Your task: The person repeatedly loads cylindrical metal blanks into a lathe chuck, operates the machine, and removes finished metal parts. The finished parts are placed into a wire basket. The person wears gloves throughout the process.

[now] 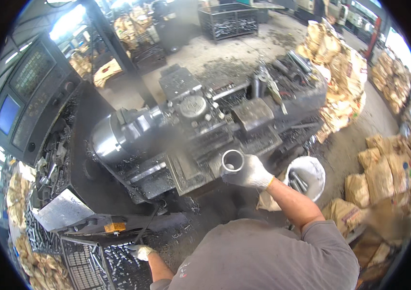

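Note:
My right hand (250, 173), in a white work glove, is shut on a short grey metal tube (232, 162) with its open end facing up, held just in front of the dark lathe carriage (200, 140). The lathe's shiny chuck (109, 140) lies to the left of it. My left hand (140, 251), also gloved, reaches down at the lower left into a black wire basket (89, 263) of metal parts; its fingers rest on the parts, and whether it grips one cannot be told.
A control panel with a blue screen (27, 101) stands at the left. A white bucket (307, 176) with metal pieces sits on the floor at the right. Brown sacks (384, 179) pile up along the right side. A wire crate (227, 21) stands far back.

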Demonstrator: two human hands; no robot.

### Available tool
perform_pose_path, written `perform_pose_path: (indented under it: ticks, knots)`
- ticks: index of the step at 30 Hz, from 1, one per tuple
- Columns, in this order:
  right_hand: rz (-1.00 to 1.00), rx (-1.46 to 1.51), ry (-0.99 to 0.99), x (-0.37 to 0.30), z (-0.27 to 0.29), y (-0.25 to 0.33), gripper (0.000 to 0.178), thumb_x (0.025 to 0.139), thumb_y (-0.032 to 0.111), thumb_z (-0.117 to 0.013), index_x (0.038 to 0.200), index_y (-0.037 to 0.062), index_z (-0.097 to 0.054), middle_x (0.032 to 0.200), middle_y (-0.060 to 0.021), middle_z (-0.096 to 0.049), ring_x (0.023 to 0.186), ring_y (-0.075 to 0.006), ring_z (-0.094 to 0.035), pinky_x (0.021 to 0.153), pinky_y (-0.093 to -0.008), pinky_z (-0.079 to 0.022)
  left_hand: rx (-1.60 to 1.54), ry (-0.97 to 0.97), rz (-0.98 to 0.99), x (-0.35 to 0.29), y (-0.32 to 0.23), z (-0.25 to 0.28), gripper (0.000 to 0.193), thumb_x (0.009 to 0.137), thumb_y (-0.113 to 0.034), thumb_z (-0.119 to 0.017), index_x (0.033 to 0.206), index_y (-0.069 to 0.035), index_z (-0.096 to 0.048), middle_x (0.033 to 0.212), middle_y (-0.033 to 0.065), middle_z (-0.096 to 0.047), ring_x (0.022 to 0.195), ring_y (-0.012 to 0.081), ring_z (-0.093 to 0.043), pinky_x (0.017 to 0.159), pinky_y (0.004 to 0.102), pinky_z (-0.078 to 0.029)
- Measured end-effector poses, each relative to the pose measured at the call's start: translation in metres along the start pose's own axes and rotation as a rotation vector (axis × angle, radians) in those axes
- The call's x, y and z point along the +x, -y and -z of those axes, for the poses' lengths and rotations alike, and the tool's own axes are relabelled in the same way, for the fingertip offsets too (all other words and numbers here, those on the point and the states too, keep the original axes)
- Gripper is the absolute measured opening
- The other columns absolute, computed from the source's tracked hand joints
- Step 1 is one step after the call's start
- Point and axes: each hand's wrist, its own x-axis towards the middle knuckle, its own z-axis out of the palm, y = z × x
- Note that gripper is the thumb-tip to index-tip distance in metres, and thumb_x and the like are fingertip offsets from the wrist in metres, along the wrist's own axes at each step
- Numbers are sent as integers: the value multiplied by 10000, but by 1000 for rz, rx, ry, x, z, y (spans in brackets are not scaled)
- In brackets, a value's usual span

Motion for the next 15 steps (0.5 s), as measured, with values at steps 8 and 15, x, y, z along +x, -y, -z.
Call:
perform_pose_path:
  ticks: [8, 15]
  knots:
    - [127, -160, 256, 68, 30, -37, 696, 816, 505, -842, 1349, 99, -655, 1094, -192, -782, 954, -396, -770, 851, -486, -621, -595, -232, -103, 18, -79, 106, 524, 1131, -352, -542, 1442, 64, -611, 1416, 296, -656, 1293, 448, -641, 1106, 490, -513]
    - [460, -1, 324, 122, 158, 2, 203, 860, 202, -807, 1027, 87, -811, 905, -147, -790, 810, -314, -781, 752, -404, -630, -1534, 535, 390, 71, -40, 88, 469, 1089, -413, -609, 1362, -38, -680, 1060, 109, -691, 999, 268, -683, 859, 463, -569]
